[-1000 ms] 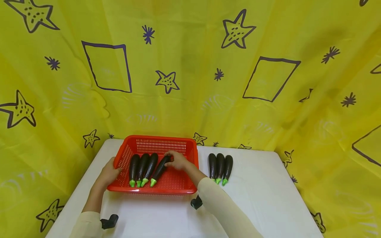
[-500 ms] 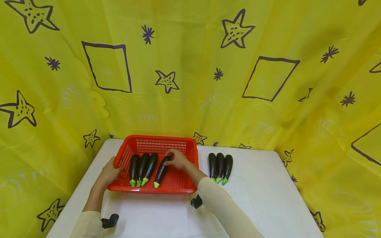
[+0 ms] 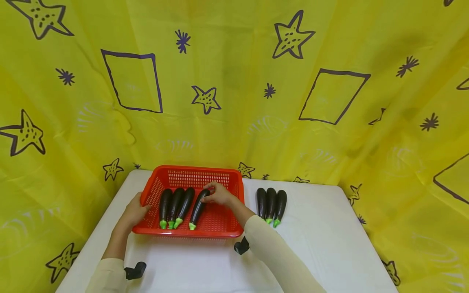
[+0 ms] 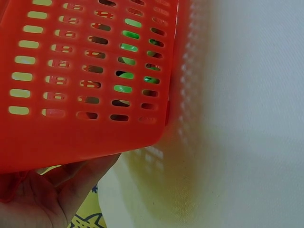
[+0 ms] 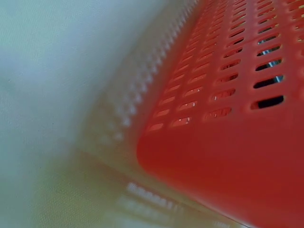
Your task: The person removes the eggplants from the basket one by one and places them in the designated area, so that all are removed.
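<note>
My left hand (image 3: pixel 135 211) grips the left rim of a red perforated basket (image 3: pixel 190 233), thumb inside. In the left wrist view, the fingers of that hand (image 4: pixel 52 194) are beside the basket's wall (image 4: pixel 85 137). My right hand (image 3: pixel 220 194) is inside the basket and holds an eggplant (image 3: pixel 197 211) near its rounded far end. The green stem of this eggplant points toward me. To its left lie three more eggplants (image 3: pixel 176 205), side by side with a gap before the held one. The right wrist view has only the basket's outer wall (image 5: pixel 228 156); the right hand is hidden there.
Right of the basket, three eggplants (image 3: pixel 271 203) lie together on the white table (image 3: pixel 322 244). A yellow patterned curtain (image 3: pixel 234 134) closes off the back and sides. Black wrist mounts (image 3: pixel 135 270) stick out from both forearms.
The held eggplant's green end has swung slightly right, widening its gap from the other three. My right hand shifted a little away from me and left. My left hand stays on the rim.
</note>
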A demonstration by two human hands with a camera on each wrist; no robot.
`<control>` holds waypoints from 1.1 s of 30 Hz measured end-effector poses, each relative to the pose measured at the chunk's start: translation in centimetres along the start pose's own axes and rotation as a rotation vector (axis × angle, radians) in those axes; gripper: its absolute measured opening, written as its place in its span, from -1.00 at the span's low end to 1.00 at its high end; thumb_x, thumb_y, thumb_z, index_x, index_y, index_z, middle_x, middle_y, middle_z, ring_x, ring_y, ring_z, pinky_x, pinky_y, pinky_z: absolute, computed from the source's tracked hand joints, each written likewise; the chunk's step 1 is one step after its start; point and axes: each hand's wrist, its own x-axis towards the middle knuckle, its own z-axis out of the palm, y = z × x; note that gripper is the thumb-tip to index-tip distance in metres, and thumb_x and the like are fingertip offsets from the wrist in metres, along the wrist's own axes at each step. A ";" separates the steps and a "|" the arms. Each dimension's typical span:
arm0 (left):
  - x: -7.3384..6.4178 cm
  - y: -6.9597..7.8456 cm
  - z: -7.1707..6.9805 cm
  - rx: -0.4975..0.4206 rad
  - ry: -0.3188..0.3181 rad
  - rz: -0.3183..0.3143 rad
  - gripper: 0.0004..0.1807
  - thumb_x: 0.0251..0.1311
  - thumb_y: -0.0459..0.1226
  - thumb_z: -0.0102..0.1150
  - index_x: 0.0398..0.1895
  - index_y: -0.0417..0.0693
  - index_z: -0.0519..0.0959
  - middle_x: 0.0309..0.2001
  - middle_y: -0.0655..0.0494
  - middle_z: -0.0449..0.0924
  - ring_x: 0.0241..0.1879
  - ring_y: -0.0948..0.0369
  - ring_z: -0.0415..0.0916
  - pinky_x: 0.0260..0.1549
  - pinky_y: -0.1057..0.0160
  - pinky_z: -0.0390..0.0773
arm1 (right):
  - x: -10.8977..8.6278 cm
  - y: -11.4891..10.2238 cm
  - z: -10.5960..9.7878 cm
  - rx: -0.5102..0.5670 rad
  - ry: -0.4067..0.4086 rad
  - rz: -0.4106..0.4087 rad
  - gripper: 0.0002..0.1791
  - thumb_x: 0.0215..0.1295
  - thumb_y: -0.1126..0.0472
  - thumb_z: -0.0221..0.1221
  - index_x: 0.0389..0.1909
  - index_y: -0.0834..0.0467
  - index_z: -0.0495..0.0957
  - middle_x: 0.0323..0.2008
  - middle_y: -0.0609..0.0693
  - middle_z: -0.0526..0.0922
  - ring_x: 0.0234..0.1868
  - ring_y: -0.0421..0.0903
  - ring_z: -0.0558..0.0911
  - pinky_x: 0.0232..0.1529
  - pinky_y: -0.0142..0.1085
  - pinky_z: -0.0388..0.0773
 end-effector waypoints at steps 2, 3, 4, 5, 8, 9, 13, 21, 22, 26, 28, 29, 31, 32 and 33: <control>0.0 0.0 0.0 0.001 -0.002 -0.002 -0.50 0.43 -0.47 -0.03 0.34 -0.54 0.14 0.09 -0.51 0.44 -0.05 -0.20 0.57 -0.15 -0.07 0.66 | -0.1 0.0 0.1 0.049 -0.022 0.017 -0.47 0.28 0.57 0.32 0.25 0.42 0.40 -0.15 0.25 0.67 -0.23 -0.06 0.69 0.00 -0.03 0.70; 0.0 0.1 0.0 0.001 -0.003 -0.002 -0.50 0.43 -0.47 -0.03 0.34 -0.54 0.15 0.08 -0.51 0.45 -0.05 -0.20 0.57 -0.16 -0.07 0.66 | -0.1 0.0 0.2 0.071 -0.027 0.024 -0.46 0.28 0.57 0.31 0.25 0.41 0.39 -0.16 0.23 0.68 -0.24 -0.06 0.69 0.00 0.00 0.70; 0.0 0.0 0.0 0.000 -0.002 -0.003 -0.51 0.43 -0.48 -0.03 0.33 -0.54 0.15 0.08 -0.51 0.45 -0.06 -0.20 0.57 -0.16 -0.06 0.66 | -0.1 0.0 0.3 0.092 -0.029 0.033 -0.46 0.29 0.57 0.31 0.26 0.39 0.38 -0.18 0.22 0.68 -0.24 -0.05 0.69 0.00 0.02 0.69; -0.1 0.0 0.1 0.000 -0.002 -0.004 -0.51 0.43 -0.48 -0.03 0.33 -0.54 0.16 0.07 -0.50 0.45 -0.06 -0.19 0.57 -0.17 -0.06 0.66 | -0.1 0.0 0.4 0.113 -0.028 0.037 -0.45 0.29 0.58 0.30 0.26 0.38 0.36 -0.18 0.22 0.68 -0.24 -0.04 0.70 0.00 0.04 0.69; -0.1 0.0 0.1 -0.002 0.001 -0.001 -0.53 0.42 -0.48 -0.02 0.31 -0.53 0.17 0.05 -0.48 0.46 -0.08 -0.18 0.57 -0.18 -0.05 0.65 | -0.2 0.0 0.8 0.178 -0.014 0.053 -0.43 0.30 0.59 0.27 0.29 0.37 0.34 -0.19 0.21 0.67 -0.25 0.02 0.72 -0.02 0.07 0.69; 0.0 0.0 0.1 0.000 0.004 0.003 -0.53 0.42 -0.48 -0.02 0.31 -0.53 0.18 0.05 -0.48 0.46 -0.08 -0.17 0.57 -0.17 -0.05 0.64 | -0.2 0.0 0.9 0.197 -0.009 0.056 -0.43 0.30 0.59 0.27 0.30 0.36 0.33 -0.18 0.22 0.66 -0.25 0.05 0.73 -0.03 0.09 0.69; 0.1 0.0 0.1 0.001 0.012 0.009 -0.53 0.42 -0.48 -0.02 0.31 -0.53 0.18 0.04 -0.47 0.47 -0.08 -0.17 0.57 -0.16 -0.05 0.63 | -0.4 -0.3 1.1 0.248 0.013 0.053 -0.39 0.32 0.58 0.25 0.36 0.34 0.33 -0.13 0.25 0.64 -0.21 0.13 0.74 -0.02 0.18 0.67; 0.0 -0.1 -0.2 -0.008 0.006 -0.003 -0.53 0.42 -0.47 -0.02 0.31 -0.52 0.18 0.04 -0.48 0.47 -0.11 -0.15 0.59 -0.23 -0.02 0.67 | -1.2 -0.9 1.1 0.256 0.089 0.041 -0.32 0.33 0.55 0.21 0.47 0.26 0.35 -0.05 0.26 0.55 -0.16 0.09 0.69 -0.04 0.20 0.66; 0.0 -0.1 -0.2 -0.008 0.006 -0.003 -0.52 0.42 -0.47 -0.02 0.31 -0.53 0.17 0.05 -0.48 0.47 -0.10 -0.15 0.59 -0.23 -0.02 0.67 | -1.3 -0.9 1.1 0.259 0.100 0.039 -0.32 0.34 0.54 0.21 0.47 0.26 0.34 -0.04 0.27 0.55 -0.15 0.10 0.69 -0.05 0.19 0.67; 0.1 -0.1 -0.3 -0.007 0.007 0.001 -0.52 0.42 -0.47 -0.02 0.32 -0.53 0.17 0.06 -0.49 0.47 -0.11 -0.16 0.60 -0.23 -0.02 0.67 | -1.9 -1.2 1.3 0.279 0.157 0.037 -0.31 0.34 0.52 0.22 0.48 0.27 0.32 0.05 0.32 0.55 -0.05 0.20 0.70 -0.04 0.19 0.67; 0.1 0.0 -0.3 -0.004 0.008 0.003 -0.52 0.42 -0.47 -0.01 0.31 -0.52 0.18 0.05 -0.49 0.47 -0.11 -0.16 0.60 -0.22 -0.02 0.67 | -2.2 -1.3 1.4 0.288 0.190 0.040 -0.30 0.33 0.53 0.22 0.49 0.27 0.29 0.06 0.34 0.54 -0.01 0.26 0.69 -0.03 0.21 0.66; 0.2 -0.1 -0.2 -0.002 0.006 0.002 -0.53 0.42 -0.48 -0.01 0.31 -0.52 0.18 0.05 -0.49 0.47 -0.11 -0.16 0.59 -0.22 -0.03 0.66 | -2.4 -1.4 1.4 0.291 0.208 0.040 -0.28 0.32 0.53 0.22 0.49 0.27 0.29 0.06 0.34 0.53 0.00 0.27 0.69 -0.03 0.22 0.65; 0.2 -0.1 -0.2 0.000 0.005 0.001 -0.52 0.42 -0.48 -0.01 0.32 -0.53 0.18 0.05 -0.49 0.47 -0.10 -0.17 0.59 -0.20 -0.04 0.66 | -2.7 -1.7 1.4 0.296 0.242 0.044 -0.27 0.29 0.54 0.22 0.49 0.27 0.28 0.04 0.33 0.53 0.00 0.25 0.69 -0.02 0.23 0.65; 0.2 -0.1 -0.1 0.001 0.004 -0.001 -0.52 0.43 -0.48 -0.01 0.32 -0.53 0.17 0.06 -0.49 0.47 -0.08 -0.17 0.59 -0.18 -0.05 0.66 | -2.9 -1.8 1.4 0.295 0.259 0.045 -0.27 0.28 0.53 0.23 0.48 0.27 0.28 0.02 0.31 0.53 -0.03 0.23 0.69 -0.03 0.22 0.65; 0.2 -0.1 -0.1 0.000 0.002 -0.002 -0.52 0.43 -0.48 -0.01 0.33 -0.53 0.17 0.06 -0.49 0.47 -0.08 -0.18 0.58 -0.18 -0.06 0.65 | -3.1 -2.0 1.4 0.298 0.273 0.046 -0.27 0.27 0.53 0.23 0.46 0.27 0.29 0.00 0.29 0.52 -0.07 0.20 0.69 -0.04 0.21 0.66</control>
